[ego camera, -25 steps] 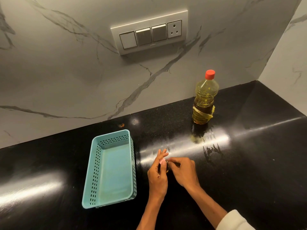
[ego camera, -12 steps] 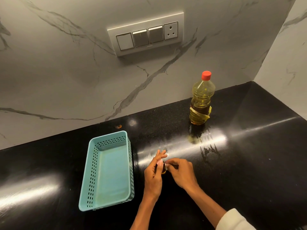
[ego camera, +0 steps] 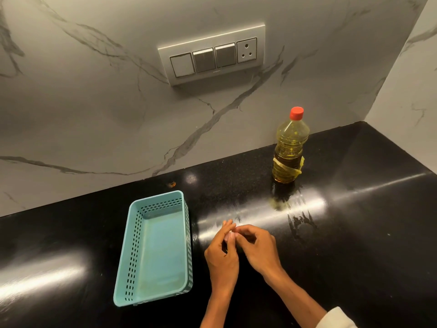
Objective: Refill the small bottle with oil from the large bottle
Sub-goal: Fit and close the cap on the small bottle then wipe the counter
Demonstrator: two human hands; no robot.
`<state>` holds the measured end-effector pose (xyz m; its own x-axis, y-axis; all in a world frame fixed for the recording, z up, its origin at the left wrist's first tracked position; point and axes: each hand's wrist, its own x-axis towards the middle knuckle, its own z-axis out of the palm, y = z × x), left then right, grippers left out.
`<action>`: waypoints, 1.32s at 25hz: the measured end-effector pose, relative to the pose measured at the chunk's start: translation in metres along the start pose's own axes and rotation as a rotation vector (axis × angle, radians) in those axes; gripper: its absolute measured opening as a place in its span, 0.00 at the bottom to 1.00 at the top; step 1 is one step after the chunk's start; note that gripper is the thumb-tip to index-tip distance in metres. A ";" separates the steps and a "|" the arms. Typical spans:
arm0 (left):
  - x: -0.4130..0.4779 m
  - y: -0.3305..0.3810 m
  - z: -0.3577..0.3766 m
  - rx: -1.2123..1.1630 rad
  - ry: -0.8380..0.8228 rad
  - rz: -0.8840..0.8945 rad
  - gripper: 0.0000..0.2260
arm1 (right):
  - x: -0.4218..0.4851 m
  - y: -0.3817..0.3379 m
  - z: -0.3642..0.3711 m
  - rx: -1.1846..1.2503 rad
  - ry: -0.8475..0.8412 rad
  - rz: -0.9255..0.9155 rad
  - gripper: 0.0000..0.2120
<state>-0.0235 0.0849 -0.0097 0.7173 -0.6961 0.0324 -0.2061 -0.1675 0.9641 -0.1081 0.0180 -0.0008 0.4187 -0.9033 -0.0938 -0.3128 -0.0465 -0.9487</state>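
Here your left hand (ego camera: 222, 258) and right hand (ego camera: 259, 252) pinch the small bottle, hidden between them, probably uncapping it; the large bottle (ego camera: 289, 150) stands capped by the wall (ego camera: 94, 114), well apart, your next reach.

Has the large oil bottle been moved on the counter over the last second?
No. The large oil bottle stands in the same spot relative to the switch panel and the back edge of the counter; only the camera shifted slightly.
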 end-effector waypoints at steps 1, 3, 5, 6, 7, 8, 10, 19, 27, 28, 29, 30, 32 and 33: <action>0.000 -0.001 0.000 -0.011 -0.012 0.003 0.14 | 0.001 0.001 0.001 -0.027 -0.004 -0.027 0.06; -0.002 0.000 0.000 -0.023 -0.029 0.032 0.15 | 0.002 0.006 0.002 -0.106 -0.051 -0.058 0.07; -0.002 0.001 0.000 -0.034 -0.046 0.053 0.16 | 0.005 0.005 0.001 -0.197 -0.126 -0.058 0.09; -0.001 0.001 0.000 -0.042 -0.055 0.062 0.15 | 0.007 0.004 0.000 -0.206 -0.137 -0.056 0.09; 0.000 -0.001 -0.001 -0.049 -0.061 0.069 0.15 | 0.007 0.000 -0.002 -0.186 -0.132 -0.068 0.10; 0.001 -0.003 -0.001 -0.055 -0.066 0.070 0.15 | 0.007 -0.002 -0.004 -0.149 -0.117 -0.085 0.09; 0.002 -0.006 -0.001 -0.059 -0.073 0.066 0.15 | 0.005 -0.008 -0.006 -0.079 -0.086 -0.124 0.09; 0.002 -0.002 -0.003 -0.064 -0.103 0.077 0.17 | 0.012 0.000 -0.004 -0.196 -0.155 -0.076 0.09; 0.002 -0.001 -0.007 -0.039 -0.171 0.072 0.15 | 0.006 0.004 0.002 -0.270 -0.117 -0.051 0.08; 0.001 0.001 -0.009 -0.033 -0.167 0.075 0.15 | 0.006 0.008 0.001 -0.247 -0.094 -0.014 0.07; 0.000 0.003 -0.009 -0.003 -0.134 0.088 0.15 | 0.006 0.010 -0.001 -0.199 -0.057 0.014 0.06; -0.001 0.005 -0.010 0.044 -0.073 0.102 0.15 | 0.004 0.011 -0.002 -0.142 -0.019 0.037 0.06; -0.003 0.006 -0.006 0.093 0.046 0.086 0.13 | 0.000 0.011 -0.005 -0.067 0.032 0.060 0.06; -0.004 0.006 -0.004 0.087 0.071 0.058 0.12 | -0.001 0.010 -0.005 -0.048 0.039 0.062 0.06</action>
<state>-0.0252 0.0893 -0.0030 0.7470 -0.6557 0.1094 -0.3036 -0.1901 0.9336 -0.1162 0.0159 -0.0086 0.3641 -0.9210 -0.1388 -0.3776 -0.0098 -0.9259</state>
